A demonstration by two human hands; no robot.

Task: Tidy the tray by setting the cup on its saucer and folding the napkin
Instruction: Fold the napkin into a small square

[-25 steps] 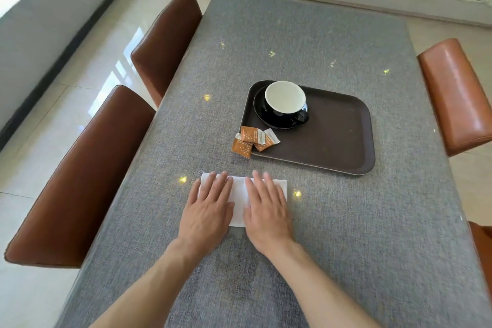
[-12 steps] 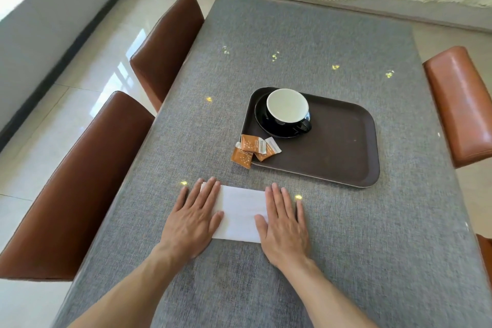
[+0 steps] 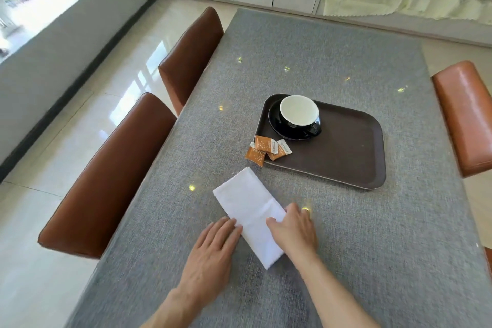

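Where grey table point(image 3: 332, 48) spreads, brown chairs point(image 3: 106, 176) flank.

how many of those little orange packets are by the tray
3, clustered at the tray's near-left corner: one packet on the table against the rim, one overlapping it, one on the tray. More could hide beneath.

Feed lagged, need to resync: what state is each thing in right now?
cup: upright, on its saucer, looks empty
saucer: on the tray, far left corner
tray: flat on the table
napkin: folded into a strip, lying diagonally on the table
packets: loose, straddling the tray's near left edge
left hand: flat, fingertips touching the napkin
right hand: gripping the napkin's right edge
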